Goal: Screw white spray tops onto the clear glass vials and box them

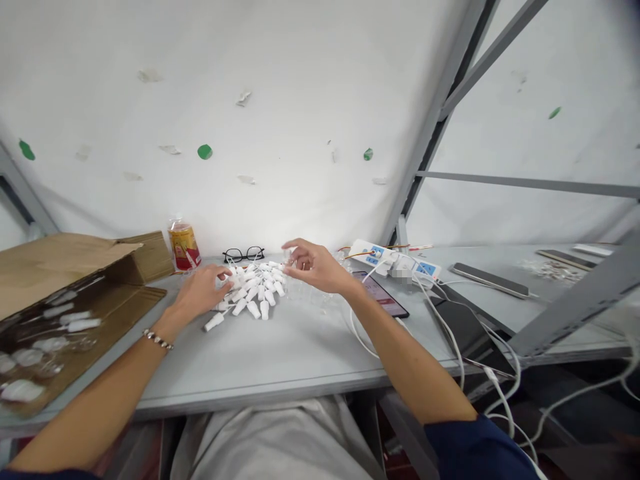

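Note:
A pile of small white capped pieces with thin stems [253, 288] lies on the grey table [240, 360]. My left hand [203, 291] is at the pile's left edge, its fingers bent toward the white pieces; whether it pinches one is too small to tell. At the pile's right side my right hand [313, 267] is raised a little, thumb and fingers closed around a small clear piece. More clear pieces [320, 297] lie beneath and behind my right hand, partly hidden by it.
An open cardboard box [125, 320] with white-capped clear items stands at the left. Behind are a red-and-yellow container [184, 245] and glasses [243, 255]. Phones [383, 295], a power strip [395, 260] and white cables lie right, near a metal frame post [580, 300].

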Tool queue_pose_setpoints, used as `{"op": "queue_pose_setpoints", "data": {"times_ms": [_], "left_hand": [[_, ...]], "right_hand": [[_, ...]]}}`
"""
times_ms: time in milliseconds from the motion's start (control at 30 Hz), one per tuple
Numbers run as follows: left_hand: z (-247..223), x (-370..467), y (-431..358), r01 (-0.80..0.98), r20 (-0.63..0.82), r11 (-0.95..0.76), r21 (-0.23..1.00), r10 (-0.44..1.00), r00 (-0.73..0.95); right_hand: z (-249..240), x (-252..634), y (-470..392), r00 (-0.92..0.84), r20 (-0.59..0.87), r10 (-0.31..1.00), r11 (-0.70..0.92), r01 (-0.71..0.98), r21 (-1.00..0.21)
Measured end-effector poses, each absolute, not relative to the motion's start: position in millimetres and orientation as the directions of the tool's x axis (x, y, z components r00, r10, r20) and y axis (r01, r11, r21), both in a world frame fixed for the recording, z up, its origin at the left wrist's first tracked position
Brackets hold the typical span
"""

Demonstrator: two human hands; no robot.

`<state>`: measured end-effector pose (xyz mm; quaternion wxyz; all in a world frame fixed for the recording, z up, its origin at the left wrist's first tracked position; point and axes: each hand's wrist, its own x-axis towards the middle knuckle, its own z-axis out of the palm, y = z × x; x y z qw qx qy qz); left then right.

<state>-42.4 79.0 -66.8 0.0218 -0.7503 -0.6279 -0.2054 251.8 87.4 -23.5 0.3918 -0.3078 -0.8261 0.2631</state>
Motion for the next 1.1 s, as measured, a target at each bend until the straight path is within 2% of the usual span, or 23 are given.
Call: {"op": "queue_pose_setpoints", "data": {"times_ms": [100, 200, 300, 467, 700, 1100], "left_hand": [[-67, -43, 79, 0.948, 0.337, -0.216, 0.234, 0.932, 0.129], [-67, -43, 79, 0.947, 0.337, -0.211, 0.241, 0.934, 0.123], [-67, -43, 79, 0.947, 0.333, -0.213, 0.241, 0.935, 0.126], [-67, -43, 79, 0.943, 0.331, -0.235, 0.234, 0.932, 0.150], [-67, -45, 80, 0.938, 0.377, -0.269, 0.217, 0.910, 0.174], [-67, -49, 83, 0.933, 0.385, -0.270, 0.236, 0.908, 0.165]], "right_hand": [[-14, 262, 84, -0.611, 0.386, 0.691, 0.645, 0.282, -0.710], [-9, 269, 83, -0.697, 0.253, 0.671, 0.613, 0.329, -0.718], [-9, 272, 84, -0.728, 0.162, 0.667, 0.625, 0.427, -0.653], [-14, 269, 88, -0.728, 0.175, 0.663, 0.710, 0.539, -0.452], [-20, 269, 90, -0.703, 0.105, 0.703, 0.704, 0.667, -0.245], [-21, 270, 91, -0.690, 0.089, 0.719, 0.690, 0.692, -0.211]]}}
